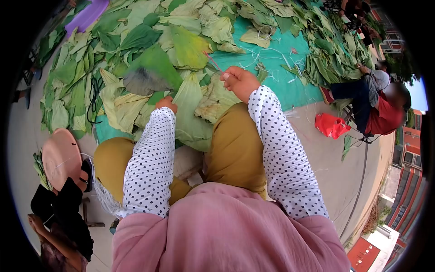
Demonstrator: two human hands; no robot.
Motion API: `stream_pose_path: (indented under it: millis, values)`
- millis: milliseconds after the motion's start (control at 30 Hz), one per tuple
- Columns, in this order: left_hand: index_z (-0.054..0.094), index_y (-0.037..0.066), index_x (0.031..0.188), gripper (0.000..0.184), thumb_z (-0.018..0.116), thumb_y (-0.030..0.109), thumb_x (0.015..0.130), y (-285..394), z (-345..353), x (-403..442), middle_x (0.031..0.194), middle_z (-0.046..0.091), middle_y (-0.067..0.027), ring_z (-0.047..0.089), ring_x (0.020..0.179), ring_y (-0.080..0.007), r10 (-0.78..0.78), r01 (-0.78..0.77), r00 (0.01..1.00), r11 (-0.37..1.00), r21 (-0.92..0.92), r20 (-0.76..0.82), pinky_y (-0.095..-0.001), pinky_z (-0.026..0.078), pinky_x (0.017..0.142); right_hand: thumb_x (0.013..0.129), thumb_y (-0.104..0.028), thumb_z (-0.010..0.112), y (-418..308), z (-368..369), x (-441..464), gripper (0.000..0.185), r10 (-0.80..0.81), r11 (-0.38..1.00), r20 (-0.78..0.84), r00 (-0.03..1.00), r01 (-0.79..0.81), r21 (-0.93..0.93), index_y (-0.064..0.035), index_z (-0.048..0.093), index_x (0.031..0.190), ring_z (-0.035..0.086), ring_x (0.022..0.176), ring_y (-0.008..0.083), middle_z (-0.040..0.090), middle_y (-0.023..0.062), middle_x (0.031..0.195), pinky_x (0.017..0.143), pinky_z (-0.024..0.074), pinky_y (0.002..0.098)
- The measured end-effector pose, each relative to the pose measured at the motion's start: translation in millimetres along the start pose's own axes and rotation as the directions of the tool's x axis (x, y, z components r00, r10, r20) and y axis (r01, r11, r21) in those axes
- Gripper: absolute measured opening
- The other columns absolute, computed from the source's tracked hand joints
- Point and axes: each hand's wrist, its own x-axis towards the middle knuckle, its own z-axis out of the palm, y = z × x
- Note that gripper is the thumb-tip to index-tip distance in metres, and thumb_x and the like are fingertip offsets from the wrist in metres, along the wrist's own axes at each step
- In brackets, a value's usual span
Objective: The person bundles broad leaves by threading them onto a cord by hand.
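Note:
Large green lotus leaves, some yellowing, lie folded and heaped before my knees. My left hand (167,104) is closed at the lower edge of a dark green and grey lotus leaf (152,75); its fingers are partly hidden. My right hand (240,82) pinches a thin pink stick (212,61), which points up and left. The stick's far end reaches the edge of a yellow-green leaf (188,47); whether it touches cannot be told. Beneath my hands a pale folded leaf (190,106) hangs down between my knees.
A green tarp (285,50) with white string scraps lies under the leaves. At left are a dark cord (94,97), a pink hat (61,158) and a seated person's arm. To the right, a person in red (385,113) sits near a red bag (331,125).

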Motion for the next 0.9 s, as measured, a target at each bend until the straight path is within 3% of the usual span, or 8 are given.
stream_pose_path:
  millis: [100,233,333,467,600,700,733,900]
  values:
    - [0.051,0.008,0.128,0.047,0.055,0.021,0.083,-33,-2,-9,0.135,0.047,-0.0146,0.047,0.123,-0.0297,-0.084,0.092,0.995,0.985,-0.149,0.055,-0.0348,0.040,0.102,0.095,-0.014,0.048,6,-2,5,0.017,-0.003,0.999,0.010,1.000,0.003,-0.032,-0.0012,0.059,0.095,0.055,0.076,0.0108,0.060,0.0037,0.086,0.072,0.0473,0.0266]
    - [0.051,0.005,0.127,0.054,0.059,0.032,0.081,-98,34,5,0.135,0.047,-0.0157,0.047,0.123,-0.0299,-0.343,0.265,0.902,0.919,0.292,0.263,-0.0363,0.040,0.102,0.095,-0.014,0.048,1,0,5,0.017,0.004,0.997,0.051,0.999,0.000,-0.083,-0.0019,0.060,0.095,0.055,0.076,0.0109,0.060,0.0033,0.086,0.073,0.0473,0.0266]
    - [0.048,0.005,0.129,0.061,0.061,0.038,0.080,-83,13,-36,0.137,0.044,-0.0169,0.048,0.123,-0.0292,-0.377,0.350,0.919,0.915,0.200,0.116,-0.0374,0.042,0.100,0.095,-0.015,0.048,0,2,6,0.017,0.006,0.995,0.059,0.998,0.000,-0.101,-0.0018,0.059,0.095,0.054,0.076,0.0103,0.060,0.0030,0.085,0.073,0.0470,0.0256]
    - [0.036,0.007,0.137,0.062,0.056,0.034,0.085,-76,14,-3,0.134,0.047,-0.0162,0.049,0.121,-0.0291,-0.045,0.016,0.962,0.994,-0.110,-0.268,-0.0386,0.037,0.103,0.095,-0.015,0.048,-3,6,6,0.018,0.030,0.994,0.083,0.996,-0.021,-0.105,-0.0015,0.059,0.096,0.054,0.076,0.0099,0.060,0.0027,0.085,0.073,0.0470,0.0254]
    - [0.029,0.012,0.143,0.063,0.054,0.031,0.089,-36,10,6,0.138,0.045,-0.0142,0.046,0.124,-0.0264,-0.027,0.014,0.983,0.997,-0.071,-0.182,-0.0394,0.018,0.112,0.095,-0.015,0.048,-8,9,3,0.017,0.041,0.988,0.097,0.994,-0.026,-0.150,-0.0013,0.059,0.095,0.054,0.076,0.0097,0.060,0.0025,0.085,0.073,0.0471,0.0257]
    - [0.033,0.014,0.141,0.060,0.054,0.033,0.088,-34,4,21,0.135,0.049,-0.0108,0.046,0.124,-0.0241,-0.051,0.033,0.992,0.986,-0.162,-0.111,-0.0409,0.016,0.112,0.095,-0.014,0.047,-8,7,4,0.017,0.056,0.985,0.113,0.992,-0.036,-0.171,-0.0011,0.058,0.095,0.055,0.075,0.0099,0.061,0.0025,0.085,0.073,0.0473,0.0261]
    - [0.050,0.013,0.129,0.045,0.056,0.029,0.087,-34,1,20,0.123,0.059,-0.0089,0.054,0.115,-0.0236,-0.006,-0.016,0.993,0.983,-0.181,-0.120,-0.0393,0.029,0.106,0.095,-0.014,0.047,-4,7,4,0.017,0.055,0.985,0.118,0.991,-0.035,-0.167,-0.0012,0.058,0.095,0.055,0.075,0.0100,0.061,0.0024,0.085,0.072,0.0475,0.0262]
    - [0.064,0.006,0.100,0.021,0.057,0.014,0.081,-16,-25,22,0.095,0.067,-0.0084,0.063,0.086,-0.0209,0.115,-0.293,0.927,0.816,-0.498,-0.356,-0.0325,0.048,0.078,0.095,-0.015,0.048,-11,7,-2,0.017,0.070,0.976,0.096,0.993,-0.048,-0.212,-0.0014,0.059,0.094,0.055,0.073,0.0102,0.060,0.0026,0.082,0.071,0.0473,0.0261]
